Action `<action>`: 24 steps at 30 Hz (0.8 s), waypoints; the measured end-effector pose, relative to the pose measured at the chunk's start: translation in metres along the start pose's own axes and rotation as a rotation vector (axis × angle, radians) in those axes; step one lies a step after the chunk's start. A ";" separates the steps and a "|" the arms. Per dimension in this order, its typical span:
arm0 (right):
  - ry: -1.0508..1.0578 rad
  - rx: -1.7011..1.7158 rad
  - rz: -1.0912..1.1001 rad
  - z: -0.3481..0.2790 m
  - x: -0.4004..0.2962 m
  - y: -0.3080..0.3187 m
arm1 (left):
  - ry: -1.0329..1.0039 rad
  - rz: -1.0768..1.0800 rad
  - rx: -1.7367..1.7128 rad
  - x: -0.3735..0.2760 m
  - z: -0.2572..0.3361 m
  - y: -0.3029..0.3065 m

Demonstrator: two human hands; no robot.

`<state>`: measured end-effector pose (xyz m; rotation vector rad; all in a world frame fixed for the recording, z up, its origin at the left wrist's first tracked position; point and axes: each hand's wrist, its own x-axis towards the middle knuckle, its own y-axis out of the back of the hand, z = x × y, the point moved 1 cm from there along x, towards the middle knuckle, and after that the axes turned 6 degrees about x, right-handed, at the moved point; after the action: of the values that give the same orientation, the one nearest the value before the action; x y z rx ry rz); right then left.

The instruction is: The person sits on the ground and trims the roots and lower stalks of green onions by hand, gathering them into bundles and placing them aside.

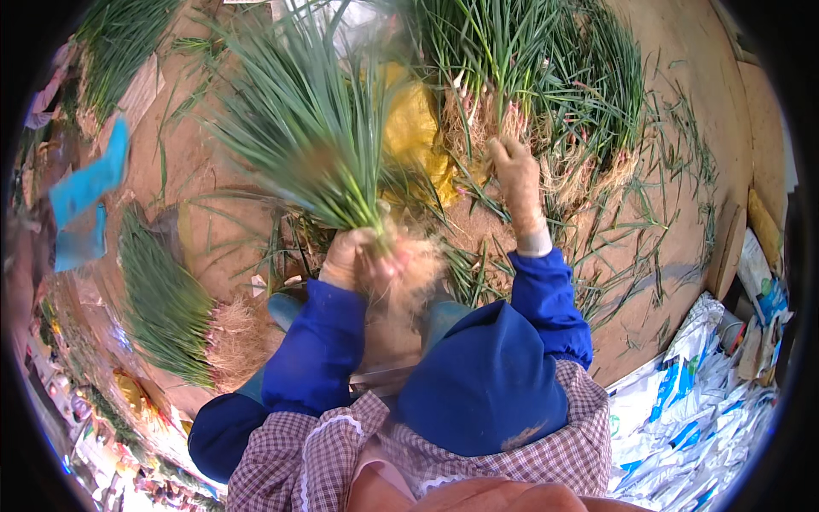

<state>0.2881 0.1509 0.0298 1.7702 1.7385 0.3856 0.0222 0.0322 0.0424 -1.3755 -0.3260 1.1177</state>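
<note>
My left hand (349,259) grips a thick bunch of young green garlic (345,173) near its base. The leaves fan up and to the left; the reddish bulbs and pale, blurred roots hang at the lower right. My right hand (517,182) is at the front of a large heap of green garlic (499,51), its fingers curled against the stringy roots. Whether those fingers grip a plant is not clear. Another neat bundle of green garlic (163,297) lies to my left, roots turned towards me.
A yellow plastic sack (413,134) lies between the held bunch and the heap. Loose leaves (646,211) litter the brown floor (691,147). Crumpled white and blue plastic sacks (678,409) pile up at lower right. More green garlic (125,48) lies at upper left, near a blue object (89,185).
</note>
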 end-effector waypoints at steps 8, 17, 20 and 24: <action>0.381 -0.330 -0.393 -0.068 -0.097 -0.033 | 0.112 0.317 0.099 0.004 -0.031 0.019; 0.253 -0.101 -0.339 -0.071 -0.092 -0.074 | 0.104 0.281 0.005 -0.005 -0.043 0.042; -0.247 0.480 -0.475 -0.065 -0.101 -0.077 | 0.075 0.258 -0.031 -0.006 -0.049 0.058; -0.426 1.301 -0.197 -0.049 -0.089 -0.064 | 0.048 0.184 -0.103 -0.008 -0.058 0.074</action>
<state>0.2000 0.0717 0.0470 2.1369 1.8927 -1.4072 0.0308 -0.0229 -0.0335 -1.5453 -0.2286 1.2302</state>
